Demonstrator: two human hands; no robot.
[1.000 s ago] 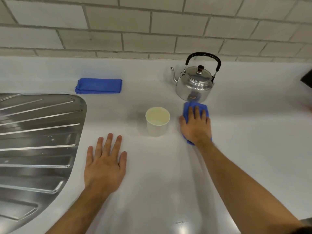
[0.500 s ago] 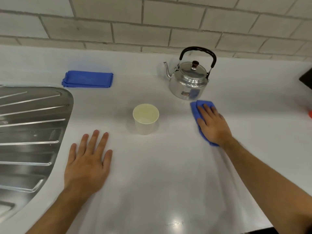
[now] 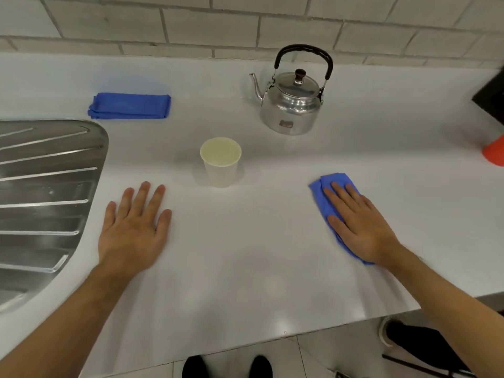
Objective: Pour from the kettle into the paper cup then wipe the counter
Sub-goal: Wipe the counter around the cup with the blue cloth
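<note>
Kettle (image 3: 291,103) of shiny round steel, with a black hoop handle and a dark knob on its lid, stands upright at the back of the white counter (image 3: 245,268), its thin spout pointing left. Nearer than the kettle and to its left stands the pale paper cup (image 3: 221,162), upright and well apart from it; the inside looks yellowish, perhaps liquid, though the view does not settle that. Right of the kettle and closer to the counter's front edge, the right hand (image 3: 360,225) lies flat with fingers spread, pressing down on a crumpled blue cloth (image 3: 326,192) that shows past the fingertips and along the thumb side. Left of the kettle and nearer than the cup, the left hand (image 3: 135,227) rests palm down on bare counter, fingers wide and holding nothing. Far left of the kettle, a second blue cloth, folded into a neat rectangle (image 3: 129,106), lies near the wall. In front of that cloth sits the ribbed steel draining board (image 3: 41,200). Far right of the kettle, an orange object (image 3: 495,154) is cut off by the frame.
</note>
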